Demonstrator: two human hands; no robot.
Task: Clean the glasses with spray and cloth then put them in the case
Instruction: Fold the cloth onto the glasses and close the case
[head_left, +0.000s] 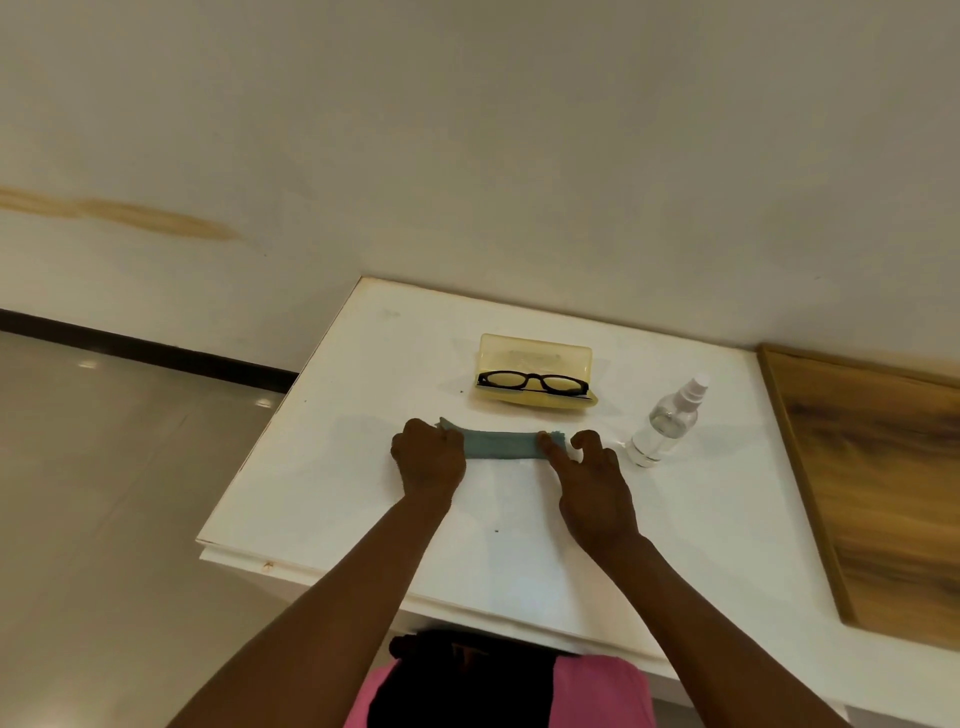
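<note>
The left hand (428, 460) rests on the left end of the folded blue-grey cleaning cloth (501, 445), its fingers curled down over that end and gripping it against the white bench (322, 441). The cloth lies flat as a narrow strip, running left to right between the two hands. The right hand (592, 483) holds the right end: its forefinger and thumb pinch the fabric, while the remaining fingers are raised and loosely bent, holding nothing.

The step in hand appears to be folding or tidying the cloth. To do it well, keep both ends pinned evenly, pull the strip taut enough to remove creases, and keep the fold edges aligned before letting go.

The black-framed glasses (532, 383) lie beyond the cloth, on the far side of it, resting in the open yellow translucent case (535, 358) with its lid raised behind them. They are near the fingers of both hands but not touching them. The clear spray bottle (665, 426) stands upright just to the right of the right hand, apart from it.
</note>
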